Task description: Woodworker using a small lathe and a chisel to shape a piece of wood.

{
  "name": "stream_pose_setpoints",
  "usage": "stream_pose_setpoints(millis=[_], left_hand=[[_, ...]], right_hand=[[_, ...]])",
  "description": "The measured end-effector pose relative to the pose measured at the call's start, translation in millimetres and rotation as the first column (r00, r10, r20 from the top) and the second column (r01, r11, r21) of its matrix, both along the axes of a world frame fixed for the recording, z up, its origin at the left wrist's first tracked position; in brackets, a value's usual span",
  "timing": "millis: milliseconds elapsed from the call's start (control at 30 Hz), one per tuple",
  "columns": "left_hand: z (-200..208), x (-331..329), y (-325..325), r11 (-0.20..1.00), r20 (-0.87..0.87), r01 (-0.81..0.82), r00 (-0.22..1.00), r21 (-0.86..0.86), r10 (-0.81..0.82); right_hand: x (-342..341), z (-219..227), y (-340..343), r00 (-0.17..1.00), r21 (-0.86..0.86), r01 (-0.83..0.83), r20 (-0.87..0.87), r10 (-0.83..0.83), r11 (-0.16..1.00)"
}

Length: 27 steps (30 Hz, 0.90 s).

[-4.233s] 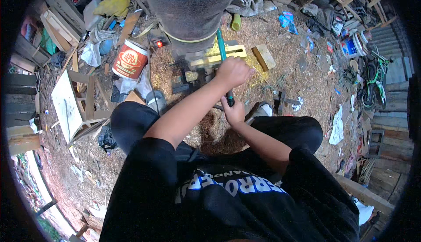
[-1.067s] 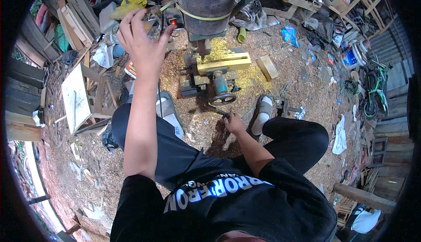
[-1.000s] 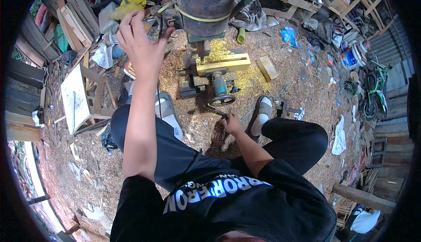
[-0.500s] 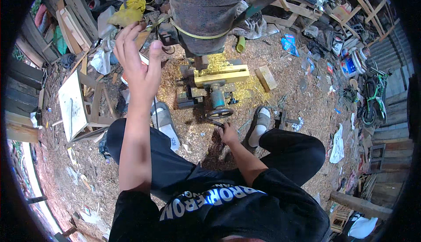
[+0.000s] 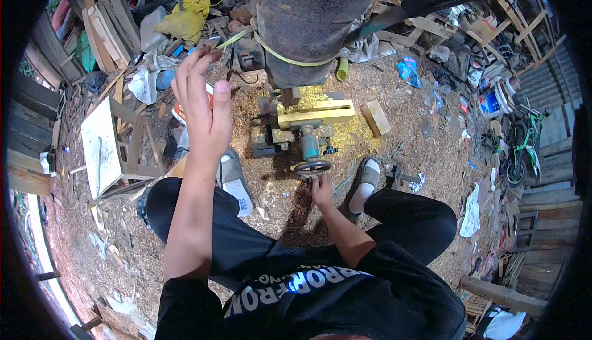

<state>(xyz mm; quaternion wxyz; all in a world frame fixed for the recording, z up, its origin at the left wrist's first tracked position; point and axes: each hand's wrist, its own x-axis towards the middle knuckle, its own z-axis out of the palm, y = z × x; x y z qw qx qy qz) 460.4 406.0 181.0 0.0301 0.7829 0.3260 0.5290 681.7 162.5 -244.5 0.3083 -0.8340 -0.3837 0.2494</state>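
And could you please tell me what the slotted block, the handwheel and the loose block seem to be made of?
Slotted block: probably bare wood, crisp-edged, with chips lying around it.
Handwheel: likely metal, dark, with a dull sheen on its rim.
Loose block: probably unfinished wood, pale, matte and squarely cut.

The single view looks steeply down from the wearer's head, upright, through a fisheye whose dark rim rounds the corners. The shirt [image 5: 345, 306] fills six o'clock, close up; the machine [image 5: 314, 19] looms near at twelve, cut by the upper edge. The ground [image 5: 425, 155] lies farther below, the plank wall [image 5: 558, 207] bending at three.
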Motion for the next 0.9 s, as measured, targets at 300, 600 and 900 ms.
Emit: stream_pose_setpoints(millis=[300,600,900], left_hand=[[-3,-2,-14,0.931,0.464,0.271,0.876,-0.244,-0.133],[4,-10,-23,0.924,0.470,0.322,0.861,-0.206,-0.195],[0,-14,-30,0.942,0.329,0.303,0.912,-0.143,-0.243]], right_hand=[[-1,95,48,0.736,0.334,0.564,-0.618,-0.277,0.755],[-33,124,61,0.865,0.363,0.452,-0.400,-0.302,0.815],[-50,156,73,0.720,0.346,0.625,-0.601,-0.347,0.700]])
